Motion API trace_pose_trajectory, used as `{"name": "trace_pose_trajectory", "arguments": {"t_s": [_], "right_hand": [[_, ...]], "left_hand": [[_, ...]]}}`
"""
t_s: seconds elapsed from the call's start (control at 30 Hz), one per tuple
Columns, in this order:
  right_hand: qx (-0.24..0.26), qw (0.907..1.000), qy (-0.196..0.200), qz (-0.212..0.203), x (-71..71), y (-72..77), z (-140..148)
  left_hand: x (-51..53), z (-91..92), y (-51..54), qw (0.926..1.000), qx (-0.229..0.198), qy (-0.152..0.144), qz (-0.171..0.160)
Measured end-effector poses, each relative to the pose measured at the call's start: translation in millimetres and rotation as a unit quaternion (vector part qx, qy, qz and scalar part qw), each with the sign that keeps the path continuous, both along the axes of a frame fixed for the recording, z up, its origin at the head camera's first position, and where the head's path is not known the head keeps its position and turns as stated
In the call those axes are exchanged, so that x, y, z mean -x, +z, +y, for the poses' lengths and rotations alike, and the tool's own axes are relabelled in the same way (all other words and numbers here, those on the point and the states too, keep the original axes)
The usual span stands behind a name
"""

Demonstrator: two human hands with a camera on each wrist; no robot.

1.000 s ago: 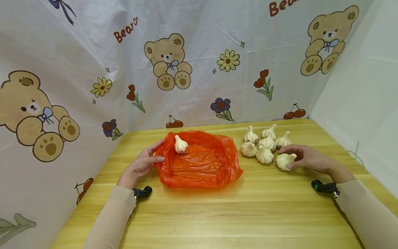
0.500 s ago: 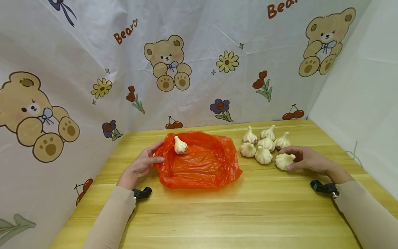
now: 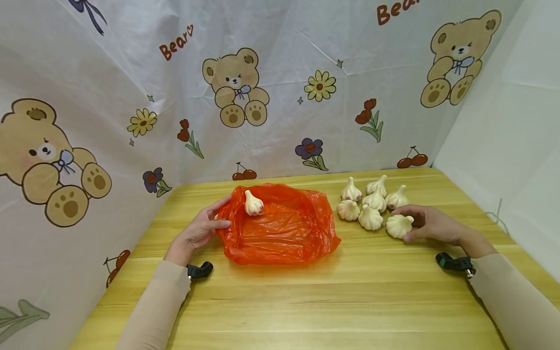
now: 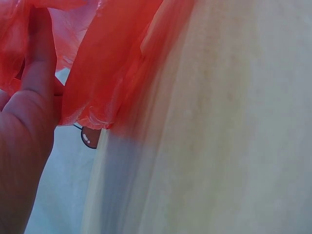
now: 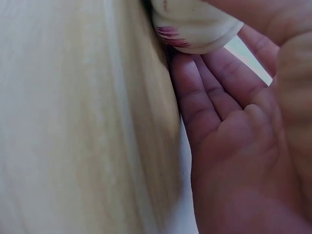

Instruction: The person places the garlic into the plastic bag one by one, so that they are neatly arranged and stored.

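Note:
An orange-red plastic bag [image 3: 280, 233] lies spread on the table, its mouth facing up, with one garlic bulb [image 3: 253, 203] inside near the left rim. The left hand [image 3: 199, 231] grips the bag's left edge, thumb on the outside; in the left wrist view the thin plastic [image 4: 105, 63] hangs about the hand [image 4: 29, 122]. At the right, the right hand [image 3: 433, 225] holds a garlic bulb [image 3: 399, 226] between thumb and fingers, low at the table. The right wrist view shows this bulb [image 5: 195, 27] with purple streaks, against the fingers of the hand [image 5: 234, 136].
Several other garlic bulbs [image 3: 371, 218] stand in a cluster between the bag and the right hand. The wooden table [image 3: 297, 311] meets a printed cloth backdrop [image 3: 280, 141] behind and at the left, and a white wall [image 3: 507, 146] at the right.

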State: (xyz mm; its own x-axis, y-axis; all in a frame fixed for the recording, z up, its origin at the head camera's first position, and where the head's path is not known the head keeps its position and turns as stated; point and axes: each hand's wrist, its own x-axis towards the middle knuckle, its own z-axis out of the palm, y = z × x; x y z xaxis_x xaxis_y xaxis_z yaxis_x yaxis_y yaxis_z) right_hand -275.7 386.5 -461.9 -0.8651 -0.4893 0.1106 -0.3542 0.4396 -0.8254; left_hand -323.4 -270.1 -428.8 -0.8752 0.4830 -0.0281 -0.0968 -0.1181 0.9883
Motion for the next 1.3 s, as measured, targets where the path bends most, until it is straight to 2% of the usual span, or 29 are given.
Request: {"name": "trace_pose_trajectory", "arguments": {"t_s": [0.33,0.73,1.1,1.3], "right_hand": [[-0.006,0.9998,-0.020,-0.005,-3.0,2.3,-3],[0.000,0.9995,-0.026,-0.015,-2.9,2.7,-2],[0.003,0.9997,-0.020,-0.014,-4.1,14.3,-3],[0.009,0.9998,-0.019,0.006,-7.5,28.4,-4]], "left_hand": [[-1.7,1.0,1.0,0.9999,0.012,0.011,-0.006],[-1.2,0.9,0.6,0.9998,0.017,0.010,-0.003],[-1.0,1.1,1.6,0.9999,0.013,0.004,0.004],[-0.4,-0.3,-0.2,1.0000,0.004,0.000,0.004]]}}
